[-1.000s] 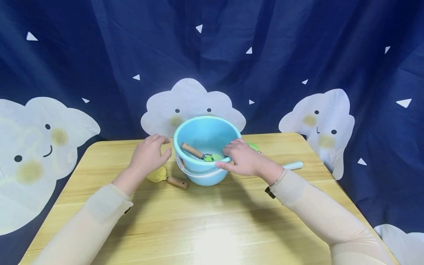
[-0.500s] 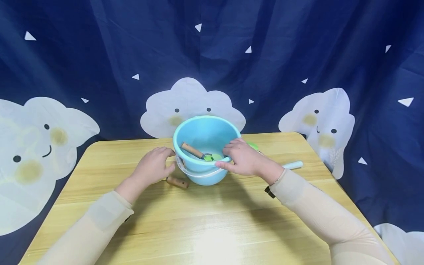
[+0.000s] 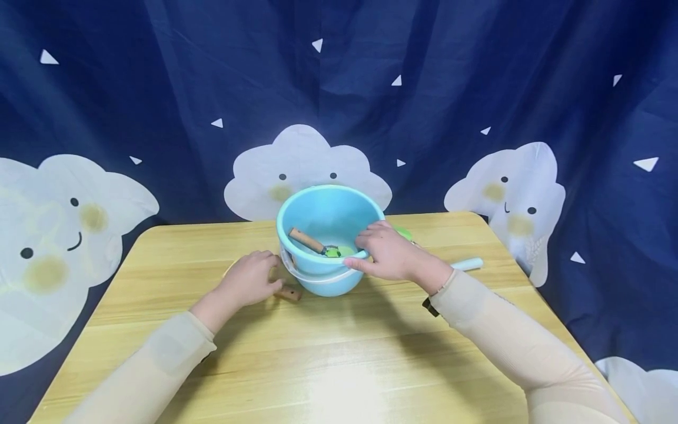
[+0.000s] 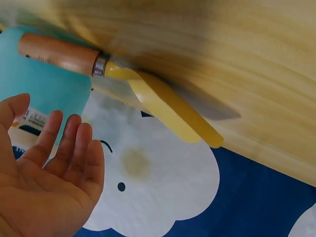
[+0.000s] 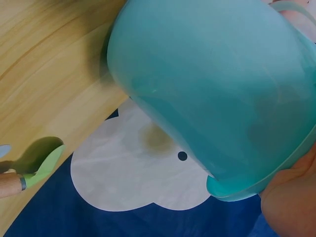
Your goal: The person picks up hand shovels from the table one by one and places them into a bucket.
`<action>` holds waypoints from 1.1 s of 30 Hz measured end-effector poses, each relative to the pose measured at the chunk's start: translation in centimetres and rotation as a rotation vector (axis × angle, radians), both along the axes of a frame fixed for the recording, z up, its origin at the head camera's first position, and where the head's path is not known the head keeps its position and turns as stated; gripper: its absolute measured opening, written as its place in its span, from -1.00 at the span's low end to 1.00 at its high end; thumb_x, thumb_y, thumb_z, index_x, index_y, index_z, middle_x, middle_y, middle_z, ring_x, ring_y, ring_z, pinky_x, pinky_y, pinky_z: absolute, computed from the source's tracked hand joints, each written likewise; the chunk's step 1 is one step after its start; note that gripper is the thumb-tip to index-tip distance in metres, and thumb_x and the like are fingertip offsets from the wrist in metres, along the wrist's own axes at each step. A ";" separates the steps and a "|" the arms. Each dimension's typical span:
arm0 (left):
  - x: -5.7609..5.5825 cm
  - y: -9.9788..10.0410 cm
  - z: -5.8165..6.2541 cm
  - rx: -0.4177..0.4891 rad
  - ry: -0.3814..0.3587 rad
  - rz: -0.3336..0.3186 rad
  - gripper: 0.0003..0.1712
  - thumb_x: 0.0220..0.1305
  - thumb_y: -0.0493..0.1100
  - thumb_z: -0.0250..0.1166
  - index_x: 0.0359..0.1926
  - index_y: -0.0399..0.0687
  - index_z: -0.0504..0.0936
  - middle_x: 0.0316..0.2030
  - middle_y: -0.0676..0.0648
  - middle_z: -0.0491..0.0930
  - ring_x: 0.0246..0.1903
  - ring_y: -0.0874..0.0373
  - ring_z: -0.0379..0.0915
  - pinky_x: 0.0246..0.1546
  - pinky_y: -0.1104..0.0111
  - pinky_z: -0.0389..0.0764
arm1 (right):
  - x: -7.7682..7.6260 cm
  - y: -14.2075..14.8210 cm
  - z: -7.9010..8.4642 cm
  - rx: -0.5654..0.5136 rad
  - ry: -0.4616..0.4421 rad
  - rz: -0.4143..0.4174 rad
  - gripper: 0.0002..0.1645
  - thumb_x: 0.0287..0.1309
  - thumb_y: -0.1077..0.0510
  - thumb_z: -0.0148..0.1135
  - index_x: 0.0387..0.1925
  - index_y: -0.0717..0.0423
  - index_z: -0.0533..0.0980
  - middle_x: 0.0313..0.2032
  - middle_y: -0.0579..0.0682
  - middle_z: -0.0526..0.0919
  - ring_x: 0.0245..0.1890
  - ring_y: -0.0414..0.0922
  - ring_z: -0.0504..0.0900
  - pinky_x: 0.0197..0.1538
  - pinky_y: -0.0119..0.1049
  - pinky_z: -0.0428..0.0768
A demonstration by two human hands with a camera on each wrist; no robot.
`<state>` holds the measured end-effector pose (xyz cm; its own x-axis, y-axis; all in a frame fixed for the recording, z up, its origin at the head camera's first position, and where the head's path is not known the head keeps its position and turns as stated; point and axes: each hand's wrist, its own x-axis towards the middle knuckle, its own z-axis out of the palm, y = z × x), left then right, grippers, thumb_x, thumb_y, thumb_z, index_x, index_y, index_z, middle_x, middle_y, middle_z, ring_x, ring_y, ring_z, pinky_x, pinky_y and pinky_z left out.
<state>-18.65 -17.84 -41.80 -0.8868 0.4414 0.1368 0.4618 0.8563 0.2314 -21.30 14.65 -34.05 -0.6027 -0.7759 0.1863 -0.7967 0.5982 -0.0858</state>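
A light blue bucket (image 3: 328, 287) stands upright on the table, its pale carrying handle hanging at the front. My right hand (image 3: 389, 253) grips the bucket's right rim, thumb outside and fingers over the edge. Inside leans a tool with a wooden handle (image 3: 306, 240) and a green end. Left of the bucket lies a yellow toy shovel (image 4: 163, 101) with a wooden handle; in the head view my left hand (image 3: 249, 280) covers most of it. The left wrist view shows that hand with relaxed, spread fingers, apart from the shovel and holding nothing.
Behind my right hand a green toy shovel (image 5: 47, 165) with a wooden handle lies on the table (image 3: 339, 341). Farther right is a light blue stick-like handle (image 3: 468, 264), partly hidden by my wrist. A dark blue curtain (image 3: 339, 70) with white clouds hangs behind the table's far edge.
My left hand has come down and toward the right, over the yellow shovel beside the bucket. My right hand and the bucket have stayed in place.
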 end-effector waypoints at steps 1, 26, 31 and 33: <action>0.0 0.0 -0.2 -0.006 -0.005 -0.009 -0.63 0.18 -0.03 0.36 -0.08 -0.18 0.69 -0.18 -0.09 0.65 -0.15 -0.07 0.56 -0.11 0.05 0.58 | 0.0 0.0 0.0 0.001 0.000 0.001 -0.42 0.37 -0.33 -0.01 -0.59 -0.02 0.35 -0.60 -0.17 0.28 -0.44 -0.14 0.27 0.03 -0.12 0.31; -0.2 1.5 -2.5 -0.005 -0.094 -0.161 -0.87 0.07 -0.10 0.46 -0.40 0.10 0.65 -0.56 0.17 0.47 -0.50 0.18 0.40 -0.39 0.21 0.52 | -0.1 0.0 -0.2 -0.002 0.005 0.005 -0.44 0.35 -0.35 -0.04 -0.59 -0.08 0.30 -0.59 -0.18 0.30 -0.43 -0.14 0.29 0.08 -0.13 0.31; -0.2 1.6 -3.0 0.007 -0.080 -0.224 -0.78 0.02 -0.21 0.44 -0.51 0.09 0.52 -0.62 0.18 0.33 -0.55 0.21 0.30 -0.43 0.29 0.44 | -0.2 0.1 -0.3 -0.002 0.004 0.003 -0.45 0.35 -0.34 -0.02 -0.59 -0.08 0.30 -0.59 -0.18 0.29 -0.43 -0.14 0.28 0.08 -0.13 0.31; -0.2 1.6 -3.1 0.029 -0.082 -0.258 -0.71 0.02 -0.25 0.43 -0.55 0.09 0.45 -0.65 0.18 0.26 -0.57 0.23 0.23 -0.46 0.33 0.36 | -0.2 0.1 -0.3 -0.001 0.004 0.002 -0.44 0.35 -0.34 -0.02 -0.59 -0.07 0.30 -0.59 -0.18 0.29 -0.44 -0.14 0.28 0.08 -0.13 0.31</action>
